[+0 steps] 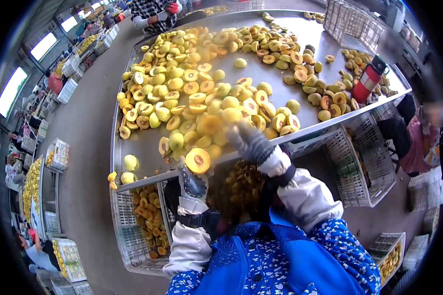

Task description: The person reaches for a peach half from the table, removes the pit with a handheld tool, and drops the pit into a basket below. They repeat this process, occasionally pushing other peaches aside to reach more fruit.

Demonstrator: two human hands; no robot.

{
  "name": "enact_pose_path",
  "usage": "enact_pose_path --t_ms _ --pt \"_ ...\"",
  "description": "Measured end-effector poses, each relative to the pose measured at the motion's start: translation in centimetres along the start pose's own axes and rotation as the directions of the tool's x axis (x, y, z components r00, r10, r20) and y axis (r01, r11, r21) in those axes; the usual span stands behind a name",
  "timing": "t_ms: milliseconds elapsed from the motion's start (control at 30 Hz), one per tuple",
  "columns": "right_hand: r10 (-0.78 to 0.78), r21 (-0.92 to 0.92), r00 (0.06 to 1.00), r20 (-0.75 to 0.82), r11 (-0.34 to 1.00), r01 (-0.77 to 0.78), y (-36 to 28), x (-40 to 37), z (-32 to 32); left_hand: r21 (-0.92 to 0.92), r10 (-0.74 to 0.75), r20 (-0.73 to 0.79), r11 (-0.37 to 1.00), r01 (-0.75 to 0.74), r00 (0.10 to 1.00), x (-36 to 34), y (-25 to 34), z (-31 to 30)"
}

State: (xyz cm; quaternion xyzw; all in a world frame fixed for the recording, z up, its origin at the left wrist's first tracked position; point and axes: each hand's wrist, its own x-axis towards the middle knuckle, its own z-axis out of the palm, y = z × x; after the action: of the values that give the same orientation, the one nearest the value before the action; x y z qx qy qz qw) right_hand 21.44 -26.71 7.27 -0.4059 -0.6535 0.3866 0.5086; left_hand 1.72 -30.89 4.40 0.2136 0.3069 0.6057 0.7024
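My left hand (194, 183), in a grey-coated glove, is closed on a peach half (198, 161) at the near edge of the metal table (295, 132). The cut face of that half is turned up and shows a reddish-brown centre. My right hand (251, 142), also gloved, reaches over the table edge to the near side of a pile of yellow-green peach halves (197, 98). Its fingertips are smeared by motion, right at the fruit, and I cannot tell whether they grip any.
Below the table edge stand white plastic crates (138, 246) with peach pieces. A red bottle (368, 81) stands among halves at the right, and an empty crate (354, 24) lies at the far right corner. Across the table is a person in a checked sleeve (150, 12).
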Motion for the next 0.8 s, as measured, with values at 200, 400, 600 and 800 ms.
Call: enact_pose_path --t_ms 200,400,600,800 --pt "-0.002 -0.288 0.994 0.113 0.957 0.035 -0.1 -6.9 3.3 0.058 0.047 -0.045 0.997 -0.044 0.998 -0.8 -1.1 -0.1" --pt "0.155 -0.456 0.971 0.18 0.888 -0.057 -3.0 -8.0 3.3 0.06 0.031 0.011 0.998 -0.032 0.999 -1.4 -1.8 -0.4" --pt "0.177 -0.501 0.965 0.193 0.864 -0.058 -2.7 -8.0 3.5 0.07 0.044 -0.017 0.997 -0.043 0.999 -1.3 -3.0 -1.3" --pt "0.235 -0.502 0.941 0.243 0.861 -0.085 -1.8 -8.9 4.4 0.234 0.181 -0.228 0.964 -0.126 0.957 -2.4 -3.7 0.3"
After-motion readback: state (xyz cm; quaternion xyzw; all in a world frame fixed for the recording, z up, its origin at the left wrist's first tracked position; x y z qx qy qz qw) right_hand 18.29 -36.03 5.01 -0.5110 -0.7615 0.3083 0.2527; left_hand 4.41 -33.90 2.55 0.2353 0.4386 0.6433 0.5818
